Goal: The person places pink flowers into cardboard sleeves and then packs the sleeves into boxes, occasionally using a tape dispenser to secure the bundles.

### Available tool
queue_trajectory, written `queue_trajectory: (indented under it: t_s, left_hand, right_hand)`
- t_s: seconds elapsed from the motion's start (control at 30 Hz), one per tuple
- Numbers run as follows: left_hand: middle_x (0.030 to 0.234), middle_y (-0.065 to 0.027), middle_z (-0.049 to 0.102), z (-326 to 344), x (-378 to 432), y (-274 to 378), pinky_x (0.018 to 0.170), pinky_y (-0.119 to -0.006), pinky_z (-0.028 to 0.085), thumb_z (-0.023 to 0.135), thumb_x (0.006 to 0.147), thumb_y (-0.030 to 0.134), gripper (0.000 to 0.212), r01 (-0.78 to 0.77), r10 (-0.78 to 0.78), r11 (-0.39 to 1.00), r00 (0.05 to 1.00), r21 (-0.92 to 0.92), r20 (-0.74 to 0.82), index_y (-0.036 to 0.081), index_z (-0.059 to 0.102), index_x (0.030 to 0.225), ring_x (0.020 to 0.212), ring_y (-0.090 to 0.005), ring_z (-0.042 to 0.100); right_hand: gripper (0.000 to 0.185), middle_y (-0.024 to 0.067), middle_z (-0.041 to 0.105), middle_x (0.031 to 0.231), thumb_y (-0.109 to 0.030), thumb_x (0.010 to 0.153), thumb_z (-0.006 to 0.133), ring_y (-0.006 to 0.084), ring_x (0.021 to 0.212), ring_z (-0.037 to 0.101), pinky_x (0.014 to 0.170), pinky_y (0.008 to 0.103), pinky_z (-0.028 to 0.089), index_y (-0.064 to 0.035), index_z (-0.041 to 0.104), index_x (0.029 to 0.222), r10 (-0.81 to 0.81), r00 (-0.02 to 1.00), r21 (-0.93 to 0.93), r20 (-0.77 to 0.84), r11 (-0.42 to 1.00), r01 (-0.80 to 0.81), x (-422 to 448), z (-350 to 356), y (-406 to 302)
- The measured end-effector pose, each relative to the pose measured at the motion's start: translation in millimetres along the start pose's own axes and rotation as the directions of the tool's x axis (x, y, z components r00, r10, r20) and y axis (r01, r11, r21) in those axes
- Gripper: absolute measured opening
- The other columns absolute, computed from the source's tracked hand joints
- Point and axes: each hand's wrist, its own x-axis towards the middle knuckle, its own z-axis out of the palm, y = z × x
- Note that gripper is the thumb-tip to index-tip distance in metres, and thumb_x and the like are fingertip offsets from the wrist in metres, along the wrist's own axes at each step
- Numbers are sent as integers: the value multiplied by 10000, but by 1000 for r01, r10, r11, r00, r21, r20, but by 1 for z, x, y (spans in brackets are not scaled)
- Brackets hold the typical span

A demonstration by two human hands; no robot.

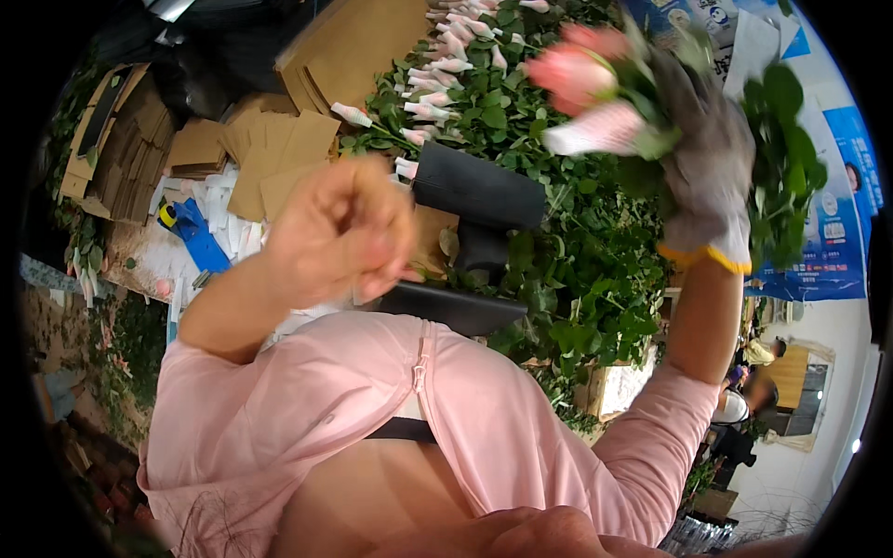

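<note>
My left hand (338,227), bare and blurred by motion, is raised in front of my chest with its fingers curled. Whether anything is between them cannot be made out. On the right, my right hand (704,139) wears a grey glove with a yellow cuff edge and is closed on pink roses (582,73) with green leaves. A white mesh sleeve (596,130) covers one bloom beside them. Two black padded pieces, an upper one (478,185) and a lower one (453,307), lie between my hands, with leafy stems around them.
Many sleeved roses (446,66) are piled beyond the black pieces. Cardboard sheets (279,153), white mesh sleeves (223,202) and a blue tool with a yellow part (199,237) lie at left. Blue printed posters (823,230) hang at right; people (750,397) are in the background.
</note>
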Motion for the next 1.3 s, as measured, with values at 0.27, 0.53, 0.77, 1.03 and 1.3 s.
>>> queue_trajectory:
  t_s: [0.27,0.53,0.77,1.03,1.3]
  left_hand:
    - [981,-64,579,12,16,-52,731,-263,532,622,874,122,251,262,-337,897,927,-356,-167,34,476,1057,877,-152,625]
    - [827,-76,608,-47,-28,-24,637,-291,496,665,811,115,118,577,-554,766,816,285,-163,18,613,853,741,-173,620]
    - [971,-103,643,-106,-16,-138,859,-384,437,718,730,210,228,31,-354,460,923,887,152,68,700,908,1028,-281,551]
    - [1120,-112,572,-108,-33,-168,937,-437,366,755,685,246,243,-45,-127,526,983,849,130,100,705,873,1102,-331,488]
    - [1181,-105,571,-113,-34,-169,927,-416,395,740,683,199,326,-204,-60,458,964,865,259,129,689,998,1130,-300,495]
  right_hand:
    - [438,155,606,1133,-340,944,401,226,1005,617,866,314,495,5,527,1182,421,902,295,92,854,-429,-30,97,-24]
    - [361,135,624,1081,-258,872,516,191,951,626,827,297,496,-32,559,1151,452,884,-260,117,873,-412,-58,56,27]
    - [369,100,643,996,-29,740,655,169,903,623,755,287,495,-63,587,1101,732,558,-779,391,586,-223,-76,109,84]
    - [465,193,590,999,-229,786,666,336,869,596,755,380,496,-33,509,1177,476,761,-511,441,830,-223,-135,129,159]
    - [336,115,579,1180,-112,897,528,203,1021,579,892,284,446,1,504,1213,680,506,-89,531,639,-764,-101,121,120]
